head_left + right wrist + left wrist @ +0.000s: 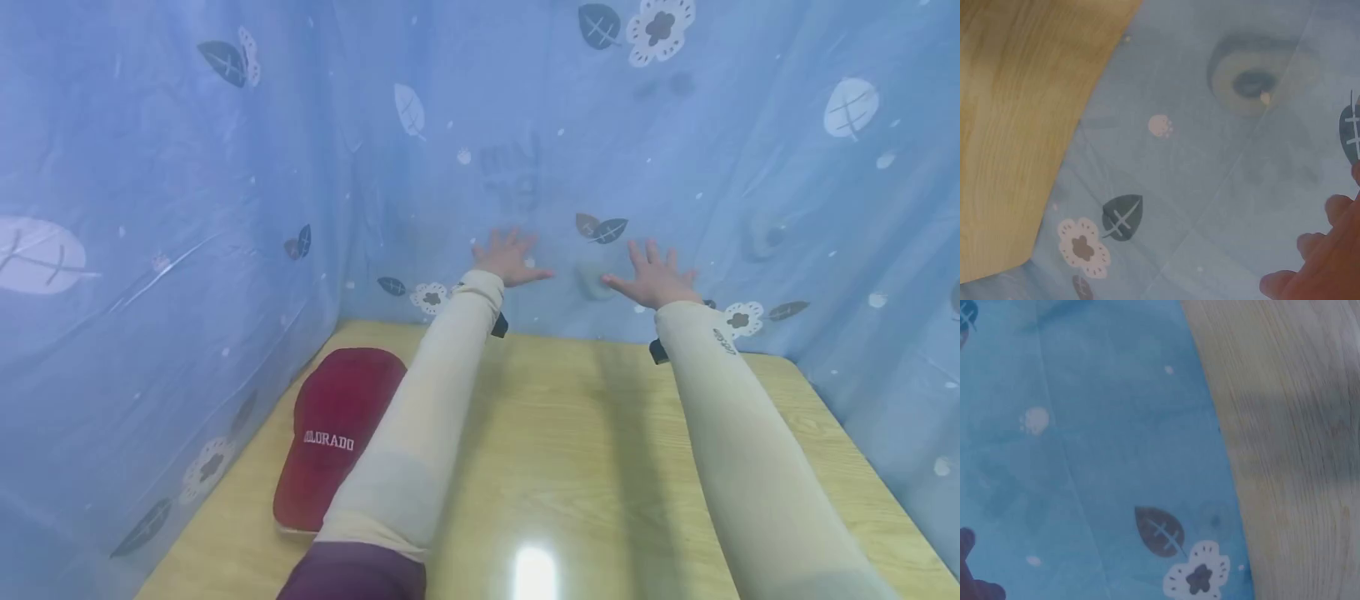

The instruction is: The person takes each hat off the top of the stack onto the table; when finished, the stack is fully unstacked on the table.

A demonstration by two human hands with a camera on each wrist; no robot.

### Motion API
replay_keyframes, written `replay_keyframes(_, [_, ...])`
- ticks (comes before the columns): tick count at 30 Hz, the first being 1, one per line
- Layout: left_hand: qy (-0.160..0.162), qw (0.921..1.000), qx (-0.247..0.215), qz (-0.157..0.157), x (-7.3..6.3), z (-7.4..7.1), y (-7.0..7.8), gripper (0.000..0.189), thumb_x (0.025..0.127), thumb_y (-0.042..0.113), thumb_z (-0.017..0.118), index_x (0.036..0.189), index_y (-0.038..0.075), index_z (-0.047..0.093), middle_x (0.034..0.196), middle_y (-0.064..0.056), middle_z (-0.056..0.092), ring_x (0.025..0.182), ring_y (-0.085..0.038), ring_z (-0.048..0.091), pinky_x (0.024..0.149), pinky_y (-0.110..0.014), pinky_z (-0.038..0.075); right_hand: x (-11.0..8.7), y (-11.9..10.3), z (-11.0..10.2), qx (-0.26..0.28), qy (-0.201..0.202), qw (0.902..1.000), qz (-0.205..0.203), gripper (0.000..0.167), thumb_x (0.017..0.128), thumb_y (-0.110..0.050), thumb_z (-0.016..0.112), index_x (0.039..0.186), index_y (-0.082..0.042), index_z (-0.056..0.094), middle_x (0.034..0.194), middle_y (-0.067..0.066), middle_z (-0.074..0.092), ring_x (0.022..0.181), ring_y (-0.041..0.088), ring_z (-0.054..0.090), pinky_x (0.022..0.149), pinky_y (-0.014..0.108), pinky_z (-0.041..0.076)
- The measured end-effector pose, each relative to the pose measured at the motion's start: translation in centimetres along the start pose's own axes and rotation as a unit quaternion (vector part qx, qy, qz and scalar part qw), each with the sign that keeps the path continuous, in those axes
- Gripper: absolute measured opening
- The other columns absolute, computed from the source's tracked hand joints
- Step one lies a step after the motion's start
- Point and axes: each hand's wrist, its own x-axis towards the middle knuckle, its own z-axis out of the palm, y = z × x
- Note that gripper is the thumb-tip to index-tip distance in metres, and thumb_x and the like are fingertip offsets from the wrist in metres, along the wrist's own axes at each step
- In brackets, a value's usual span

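Both arms reach forward over the table in the head view. My left hand [507, 257] is held up before the blue curtain with its fingers spread, holding nothing. To its right, my right hand [654, 279] is raised the same way, fingers apart and nothing in them. A dark red cap [347, 417] with white COLORADO lettering lies on the table's left side, partly behind the left forearm. Only a few fingertips [979, 584] show at the corner of the left wrist view. In the right wrist view, fingers [1329, 250] show at the lower right.
A light wood table [555, 433] lies under the arms, with a bright reflection near its front. Blue curtains [480, 108] printed with leaves and flowers surround it at the back and both sides. Dark wrist devices [659, 352] sit at the wrists.
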Motion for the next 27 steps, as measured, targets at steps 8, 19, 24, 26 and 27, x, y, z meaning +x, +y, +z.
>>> replay_keyframes(8, [-0.028,0.9968,-0.048,0.057,-1.9,-1.8,-4.6,0.077,0.086,0.059,0.049,0.148,0.023,0.02,0.153,-0.003,0.018,0.139,-0.023,0.017,0.111,-0.049,0.018,1.4,-2.5,0.4,0.034,-0.009,0.9971,-0.068,0.089,0.089,-0.061,0.042,0.146,-0.001,0.011,0.15,0.026,0.008,0.135,0.046,0.007,0.104,0.065,0.009])
replay_keyframes(19, [-0.002,0.9853,-0.155,0.07,-9.9,-6.1,-9.0,0.059,0.086,0.043,0.061,0.134,0.011,0.046,0.138,-0.005,0.045,0.12,-0.022,0.047,0.1,-0.036,0.039,2.2,-8.5,3.3,0.095,0.086,0.9785,-0.162,0.048,0.094,-0.036,0.05,0.126,-0.001,0.052,0.123,0.019,0.056,0.108,0.035,0.054,0.091,0.049,0.043])
replay_keyframes(24, [0.065,0.9794,-0.159,0.106,-15.2,-6.9,-11.6,0.048,0.088,0.037,0.062,0.125,0.009,0.055,0.127,-0.005,0.055,0.119,-0.02,0.046,0.101,-0.034,0.036,1.3,-13.0,5.9,0.168,0.095,0.9594,-0.206,0.038,0.094,-0.033,0.051,0.119,-0.005,0.058,0.11,0.013,0.063,0.093,0.027,0.06,0.078,0.041,0.05])
replay_keyframes(26, [0.092,0.9764,-0.163,0.107,-17.8,-6.6,-13.0,0.043,0.087,0.031,0.064,0.123,0.008,0.057,0.124,-0.005,0.056,0.118,-0.021,0.047,0.101,-0.035,0.036,0.9,-14.9,7.3,0.19,0.088,0.9515,-0.225,0.035,0.094,-0.03,0.052,0.117,-0.005,0.06,0.107,0.011,0.064,0.089,0.025,0.06,0.076,0.039,0.05])
replay_keyframes(27, [0.104,0.9751,-0.168,0.102,-19.1,-6.4,-13.8,0.041,0.087,0.029,0.065,0.122,0.008,0.058,0.124,-0.005,0.057,0.117,-0.021,0.048,0.101,-0.037,0.036,0.6,-15.8,8.1,0.202,0.083,0.9474,-0.234,0.033,0.094,-0.029,0.052,0.115,-0.005,0.061,0.106,0.01,0.065,0.088,0.024,0.06,0.075,0.038,0.051])
